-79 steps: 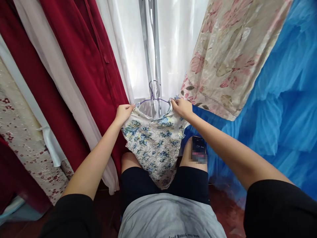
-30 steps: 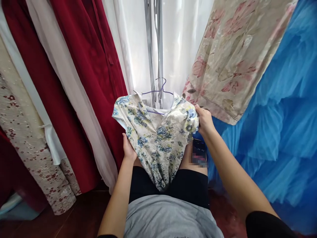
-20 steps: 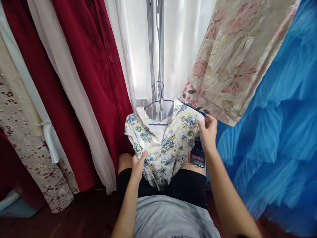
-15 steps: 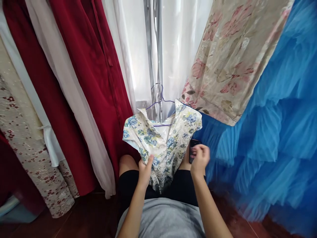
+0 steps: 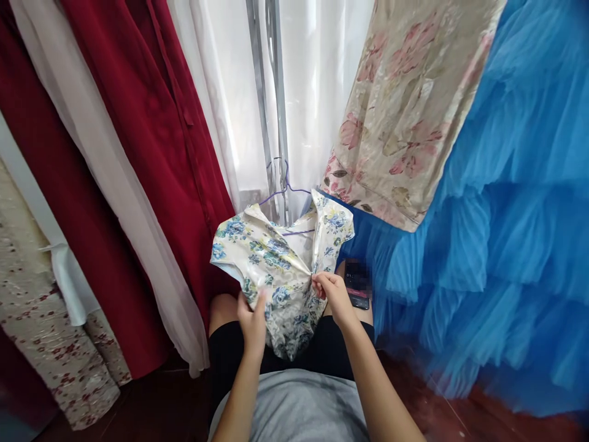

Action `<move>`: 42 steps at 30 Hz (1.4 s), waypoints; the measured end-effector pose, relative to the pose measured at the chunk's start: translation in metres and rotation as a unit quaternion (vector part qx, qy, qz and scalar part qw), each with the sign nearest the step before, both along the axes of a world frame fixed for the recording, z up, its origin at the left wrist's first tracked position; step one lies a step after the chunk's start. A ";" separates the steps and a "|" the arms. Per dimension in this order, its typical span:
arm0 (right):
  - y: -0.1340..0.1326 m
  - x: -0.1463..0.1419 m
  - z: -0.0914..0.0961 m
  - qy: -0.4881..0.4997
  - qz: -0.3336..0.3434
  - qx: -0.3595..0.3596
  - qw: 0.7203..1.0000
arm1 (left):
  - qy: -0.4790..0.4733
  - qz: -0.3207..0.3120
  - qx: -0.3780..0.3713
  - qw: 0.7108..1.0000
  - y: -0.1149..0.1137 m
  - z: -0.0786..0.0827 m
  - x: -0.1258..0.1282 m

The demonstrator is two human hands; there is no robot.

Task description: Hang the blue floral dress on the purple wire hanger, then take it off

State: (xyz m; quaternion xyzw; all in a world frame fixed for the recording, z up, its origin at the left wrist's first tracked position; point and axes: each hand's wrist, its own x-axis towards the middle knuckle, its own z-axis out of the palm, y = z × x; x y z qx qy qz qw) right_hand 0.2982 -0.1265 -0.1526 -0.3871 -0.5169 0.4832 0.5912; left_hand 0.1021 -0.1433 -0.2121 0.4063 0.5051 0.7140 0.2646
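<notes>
A white blouse [image 5: 276, 252] with blue and green flowers lies across my lap, its shoulders on a purple hanger [image 5: 287, 179]. My left hand [image 5: 253, 319] grips the blouse at its left side, thumb on top and fingers partly hidden behind the cloth. At the bottom of the neckline my right hand [image 5: 331, 291] pinches the front edge of the blouse between thumb and fingertips. The lower part of the blouse is bunched between my thighs. A dark phone [image 5: 358, 282] rests on my right thigh, just beyond the right hand.
Dark red garments [image 5: 133, 123] and a pale sheer cloth [image 5: 105, 159] hang at the left. A beige floral garment [image 5: 409, 123] and a ruffled blue dress [image 5: 464, 245] hang at the right. Grey metal poles [image 5: 271, 80] stand ahead before a white curtain [image 5: 308, 92].
My right hand has moved left from above the phone to the blouse's neckline and taken hold of its edge. The left hand keeps its grip. The view has shifted slightly right.
</notes>
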 end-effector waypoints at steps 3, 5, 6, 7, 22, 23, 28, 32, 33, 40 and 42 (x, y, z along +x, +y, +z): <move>-0.007 0.011 0.005 -0.013 0.021 -0.017 1.000 | 0.117 0.097 0.054 0.987 -0.001 0.006 0.001; -0.010 0.013 0.009 -0.043 0.055 -0.015 0.997 | 0.226 0.074 0.088 0.967 -0.004 0.011 0.015; -0.011 0.013 0.010 -0.063 0.076 -0.009 0.995 | 0.270 0.036 0.104 0.957 -0.006 0.013 0.025; -0.012 0.012 0.010 -0.083 0.097 -0.002 0.992 | 0.299 -0.008 0.116 0.947 -0.006 0.015 0.035; 0.035 -0.001 0.069 -0.022 0.101 -0.043 0.994 | 0.530 -0.162 0.016 0.832 -0.009 0.045 0.037; 0.045 -0.004 0.083 -0.023 0.099 -0.035 0.994 | 0.572 -0.157 0.003 0.805 -0.009 0.050 0.036; 0.087 -0.019 0.144 0.017 0.106 -0.046 0.993 | 0.722 -0.166 -0.034 0.671 -0.008 0.060 0.038; 0.088 -0.024 0.157 0.037 0.111 -0.021 0.993 | 0.664 -0.224 -0.013 0.714 -0.003 0.047 0.041; 0.085 -0.024 0.155 0.030 0.109 -0.001 0.994 | 0.623 -0.242 0.007 0.743 0.001 0.046 0.041; 0.064 -0.014 0.140 -0.026 0.091 0.111 0.989 | 0.368 -0.110 0.217 0.897 0.057 0.133 0.023; 0.062 -0.012 0.143 -0.041 0.084 0.131 0.987 | 0.381 -0.107 0.249 0.884 0.073 0.169 0.021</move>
